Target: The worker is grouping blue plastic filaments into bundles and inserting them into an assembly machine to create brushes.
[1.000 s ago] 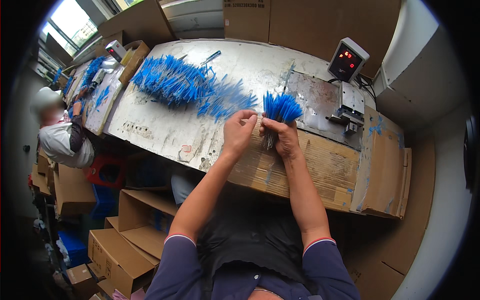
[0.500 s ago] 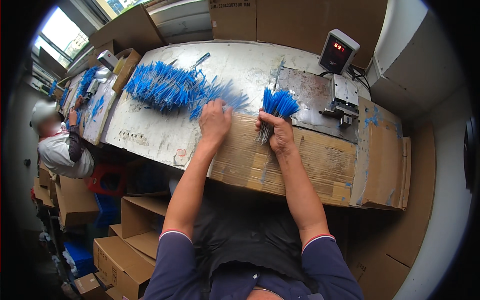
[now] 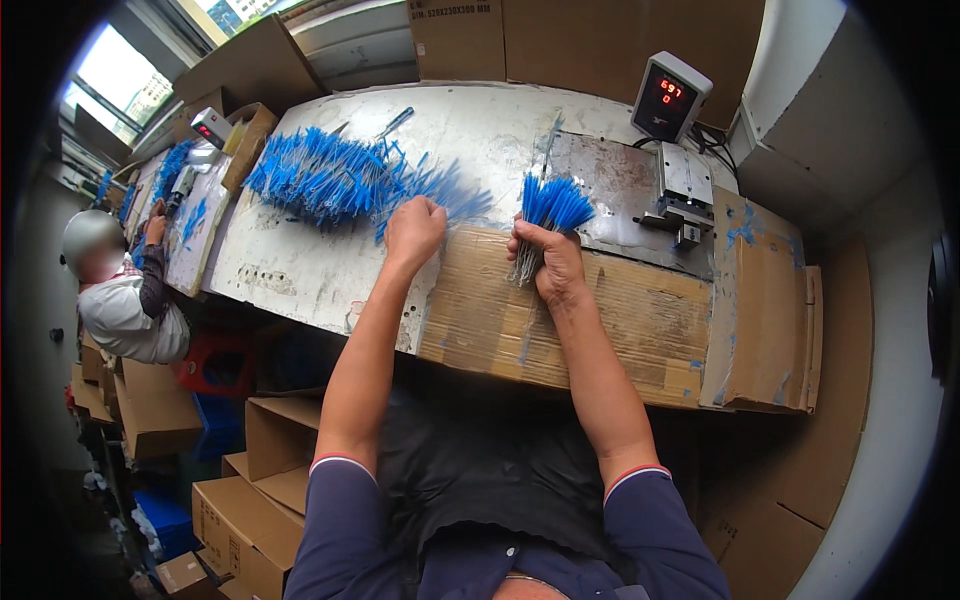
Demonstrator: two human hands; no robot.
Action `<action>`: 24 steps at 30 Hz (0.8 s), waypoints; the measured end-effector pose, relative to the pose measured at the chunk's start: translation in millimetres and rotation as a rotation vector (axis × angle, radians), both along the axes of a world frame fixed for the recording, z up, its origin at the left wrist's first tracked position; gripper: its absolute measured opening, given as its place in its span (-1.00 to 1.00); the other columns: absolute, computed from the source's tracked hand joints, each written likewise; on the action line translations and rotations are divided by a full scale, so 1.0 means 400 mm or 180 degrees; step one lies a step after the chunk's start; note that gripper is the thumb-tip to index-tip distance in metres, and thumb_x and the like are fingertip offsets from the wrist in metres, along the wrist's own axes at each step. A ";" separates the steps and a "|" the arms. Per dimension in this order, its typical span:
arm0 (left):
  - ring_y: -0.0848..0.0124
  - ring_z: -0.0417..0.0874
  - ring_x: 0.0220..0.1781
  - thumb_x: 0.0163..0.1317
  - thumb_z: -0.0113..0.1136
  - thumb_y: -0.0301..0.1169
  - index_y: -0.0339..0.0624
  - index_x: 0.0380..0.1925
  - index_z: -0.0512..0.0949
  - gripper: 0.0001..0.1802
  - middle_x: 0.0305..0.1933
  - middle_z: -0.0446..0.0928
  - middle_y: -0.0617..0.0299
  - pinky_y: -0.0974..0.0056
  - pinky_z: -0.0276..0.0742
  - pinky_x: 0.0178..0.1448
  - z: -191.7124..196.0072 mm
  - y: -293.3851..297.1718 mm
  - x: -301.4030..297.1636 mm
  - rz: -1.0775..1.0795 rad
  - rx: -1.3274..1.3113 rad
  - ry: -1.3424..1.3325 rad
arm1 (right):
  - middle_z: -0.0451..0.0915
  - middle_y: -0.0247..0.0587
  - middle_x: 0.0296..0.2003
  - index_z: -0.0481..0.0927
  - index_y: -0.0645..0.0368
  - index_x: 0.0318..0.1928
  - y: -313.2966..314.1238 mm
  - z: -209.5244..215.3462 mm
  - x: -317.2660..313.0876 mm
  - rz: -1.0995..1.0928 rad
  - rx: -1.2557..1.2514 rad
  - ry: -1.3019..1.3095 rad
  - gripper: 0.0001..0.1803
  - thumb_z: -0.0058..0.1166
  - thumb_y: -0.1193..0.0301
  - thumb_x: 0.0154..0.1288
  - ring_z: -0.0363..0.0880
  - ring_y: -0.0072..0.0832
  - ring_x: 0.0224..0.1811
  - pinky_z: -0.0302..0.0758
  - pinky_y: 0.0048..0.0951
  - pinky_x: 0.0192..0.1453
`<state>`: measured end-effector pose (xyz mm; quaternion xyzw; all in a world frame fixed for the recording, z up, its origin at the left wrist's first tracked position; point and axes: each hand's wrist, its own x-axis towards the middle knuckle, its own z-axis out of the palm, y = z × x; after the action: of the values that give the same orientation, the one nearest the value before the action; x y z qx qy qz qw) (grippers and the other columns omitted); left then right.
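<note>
In front of me, my right hand (image 3: 552, 265) is wrapped round an upright bundle of thin wire-like sticks with blue tips (image 3: 556, 203); the pale ends point down below my fingers. My left hand (image 3: 415, 232) is a closed fist, knuckles up, at the near right edge of a large heap of the same blue-tipped sticks (image 3: 325, 175). Blurred blue tips fan out just beyond the fist. Whether it grips any of them is hidden. A cardboard sheet (image 3: 490, 320) lies on the table under my hands.
A metal plate with a small clamp-like fixture (image 3: 685, 205) stands to the right, beside a red-digit display box (image 3: 672, 97). A screwdriver (image 3: 397, 122) lies behind the heap. Another person (image 3: 125, 300) works at the left. Cardboard boxes (image 3: 245, 525) stack below the table's left side.
My left hand has moved slightly left and curled into a tighter fist beside the heap. The right hand keeps its grip on the bundle, nearly still.
</note>
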<state>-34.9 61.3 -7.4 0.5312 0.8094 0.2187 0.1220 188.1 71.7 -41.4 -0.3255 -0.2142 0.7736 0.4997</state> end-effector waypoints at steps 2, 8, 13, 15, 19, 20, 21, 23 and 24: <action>-0.05 0.74 -0.06 0.30 0.21 -0.22 -0.24 -0.24 0.70 -0.70 -0.21 0.73 -0.09 -0.02 0.59 0.06 0.001 -0.015 -0.027 -0.0114 0.0040 -0.0206 | 0.69 -0.19 -0.40 0.67 0.32 -0.13 -0.005 0.013 -0.003 0.0032 -0.0014 -0.0049 -0.76 0.37 0.54 0.20 0.70 -0.40 -0.46 0.69 -0.37 -0.38; 0.08 0.75 -0.13 0.38 0.23 -0.32 -0.23 -0.13 0.68 -0.78 -0.19 0.74 -0.02 0.09 0.59 0.00 -0.012 -0.042 -0.052 -0.0503 0.0409 -0.0291 | 0.69 -0.20 -0.40 0.67 0.32 -0.12 -0.005 0.008 -0.005 0.0036 0.0012 -0.0039 -0.76 0.36 0.54 0.20 0.71 -0.40 -0.45 0.70 -0.37 -0.38; 0.18 0.76 -0.15 0.42 0.23 -0.41 -0.23 -0.07 0.69 -0.81 -0.17 0.73 0.03 0.19 0.61 -0.04 -0.022 -0.119 -0.040 -0.0873 0.0750 -0.0209 | 0.69 -0.21 -0.40 0.66 0.31 -0.11 -0.005 0.008 0.000 0.0041 -0.0032 -0.0060 -0.78 0.33 0.54 0.25 0.70 -0.42 -0.44 0.69 -0.36 -0.34; 0.17 0.75 -0.14 0.41 0.25 -0.40 -0.21 -0.05 0.70 -0.81 -0.15 0.72 0.03 0.19 0.61 -0.04 -0.024 -0.162 -0.036 -0.0980 0.1057 -0.0134 | 0.69 -0.21 -0.40 0.66 0.30 -0.11 -0.005 0.012 -0.004 0.0026 0.0008 -0.0136 -0.78 0.33 0.54 0.25 0.70 -0.41 -0.43 0.69 -0.36 -0.34; 0.14 0.69 -0.16 0.34 0.30 -0.39 -0.16 -0.14 0.69 -0.85 -0.21 0.66 0.10 0.13 0.57 -0.05 -0.036 -0.233 0.011 -0.0988 0.0921 0.0401 | 0.70 -0.18 -0.39 0.68 0.33 -0.13 0.001 -0.003 -0.004 -0.0013 -0.0007 -0.0061 -0.73 0.40 0.53 0.15 0.71 -0.38 -0.46 0.70 -0.35 -0.41; 0.13 0.64 -0.13 0.30 0.33 -0.39 -0.15 -0.24 0.67 -0.90 -0.24 0.61 0.13 0.09 0.54 -0.04 -0.041 -0.243 0.022 -0.1078 0.0992 0.0695 | 0.70 -0.18 -0.39 0.68 0.32 -0.13 0.001 -0.003 -0.005 -0.0014 0.0019 -0.0072 -0.73 0.40 0.53 0.15 0.71 -0.38 -0.46 0.70 -0.35 -0.41; 0.13 0.64 -0.13 0.30 0.33 -0.39 -0.15 -0.24 0.67 -0.90 -0.24 0.61 0.13 0.09 0.54 -0.04 -0.050 -0.242 0.025 -0.1068 0.0997 0.0694 | 0.70 -0.19 -0.39 0.68 0.32 -0.13 0.001 -0.002 -0.004 -0.0018 0.0047 -0.0085 -0.73 0.40 0.53 0.14 0.71 -0.38 -0.46 0.70 -0.35 -0.41; 0.09 0.61 -0.12 0.28 0.33 -0.40 -0.18 -0.31 0.63 -0.90 -0.26 0.58 0.12 0.06 0.53 -0.04 -0.061 -0.243 0.027 -0.1000 0.1110 0.0922 | 0.69 -0.20 -0.39 0.67 0.30 -0.11 -0.002 0.001 -0.004 0.0052 0.0090 -0.0098 -0.75 0.37 0.52 0.20 0.71 -0.40 -0.43 0.70 -0.35 -0.36; 0.06 0.60 -0.14 0.30 0.31 -0.42 -0.20 -0.34 0.58 -0.89 -0.27 0.57 0.09 0.04 0.52 -0.05 -0.065 -0.242 0.026 -0.0999 0.1145 0.0936 | 0.69 -0.21 -0.39 0.66 0.29 -0.09 -0.004 0.003 -0.005 0.0100 0.0122 -0.0111 -0.76 0.34 0.51 0.25 0.71 -0.42 -0.40 0.69 -0.36 -0.31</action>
<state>-24.6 -35.7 -33.4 0.6892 0.6744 0.2579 -0.0606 186.2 70.3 -40.2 -0.3259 -0.2427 0.7713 0.4898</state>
